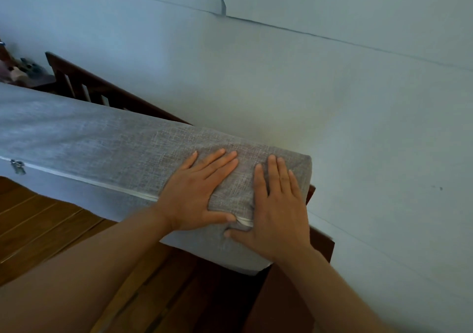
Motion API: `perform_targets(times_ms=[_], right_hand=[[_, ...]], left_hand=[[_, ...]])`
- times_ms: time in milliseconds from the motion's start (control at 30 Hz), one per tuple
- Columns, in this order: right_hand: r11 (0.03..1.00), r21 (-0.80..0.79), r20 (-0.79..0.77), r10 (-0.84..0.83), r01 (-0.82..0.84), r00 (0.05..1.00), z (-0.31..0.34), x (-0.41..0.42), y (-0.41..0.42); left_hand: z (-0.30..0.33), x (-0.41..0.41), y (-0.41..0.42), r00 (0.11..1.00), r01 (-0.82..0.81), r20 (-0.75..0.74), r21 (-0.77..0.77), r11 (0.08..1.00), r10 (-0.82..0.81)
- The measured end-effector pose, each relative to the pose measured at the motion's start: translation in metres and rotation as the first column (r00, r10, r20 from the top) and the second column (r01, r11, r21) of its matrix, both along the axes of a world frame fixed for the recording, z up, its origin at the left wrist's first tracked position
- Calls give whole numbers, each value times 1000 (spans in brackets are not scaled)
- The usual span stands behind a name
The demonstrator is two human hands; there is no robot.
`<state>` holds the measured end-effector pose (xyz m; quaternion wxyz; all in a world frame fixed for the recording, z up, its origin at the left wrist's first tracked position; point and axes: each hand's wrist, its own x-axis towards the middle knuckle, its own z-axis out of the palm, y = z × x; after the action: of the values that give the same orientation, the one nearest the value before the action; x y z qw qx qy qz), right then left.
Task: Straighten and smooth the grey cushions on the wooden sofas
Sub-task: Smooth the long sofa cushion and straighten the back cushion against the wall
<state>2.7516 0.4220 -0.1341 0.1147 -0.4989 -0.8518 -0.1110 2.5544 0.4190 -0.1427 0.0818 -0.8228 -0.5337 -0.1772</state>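
Both bare forearms reach forward, left hand (197,191) and right hand (276,204) pressed flat, fingers straight, smoothing the long grey woven cushion (102,148) standing on the dark wooden sofa (320,243).

Dim, bluish light; soft overall blur, and wide-angle bending toward the edges.

Ahead of me stands a pale blue wall (332,89) with a thin dark line (332,39) running across it. Far left, small blurred objects (18,70) sit.
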Motion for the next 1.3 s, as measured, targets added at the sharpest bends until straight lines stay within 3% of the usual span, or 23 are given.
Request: perform_targets(times_ms=[367, 700, 867, 1033, 1167, 1300], right_hand=[[1000, -9, -23, 2, -2, 1000, 17, 18, 98], [994, 43, -143, -95, 102, 985, 21, 10, 149], [971, 125, -157, -184, 204, 970, 21, 1, 148], [888, 129, -212, -410, 441, 887, 9, -20, 126], [885, 13, -109, -461, 465, 881, 13, -19, 111], [883, 0, -101, -467, 469, 879, 17, -14, 110]], left_hand=[[25, 15, 98, 996, -12, 86, -71, 997, 18], [34, 15, 167, 987, 29, 159, -157, 987, -4], [34, 13, 179, 987, 70, 155, -126, 990, -50], [36, 16, 168, 993, 65, 110, -152, 986, -48], [39, 15, 146, 991, 115, 82, -184, 976, -101], [38, -28, 129, 978, 156, -112, -167, 973, -176]])
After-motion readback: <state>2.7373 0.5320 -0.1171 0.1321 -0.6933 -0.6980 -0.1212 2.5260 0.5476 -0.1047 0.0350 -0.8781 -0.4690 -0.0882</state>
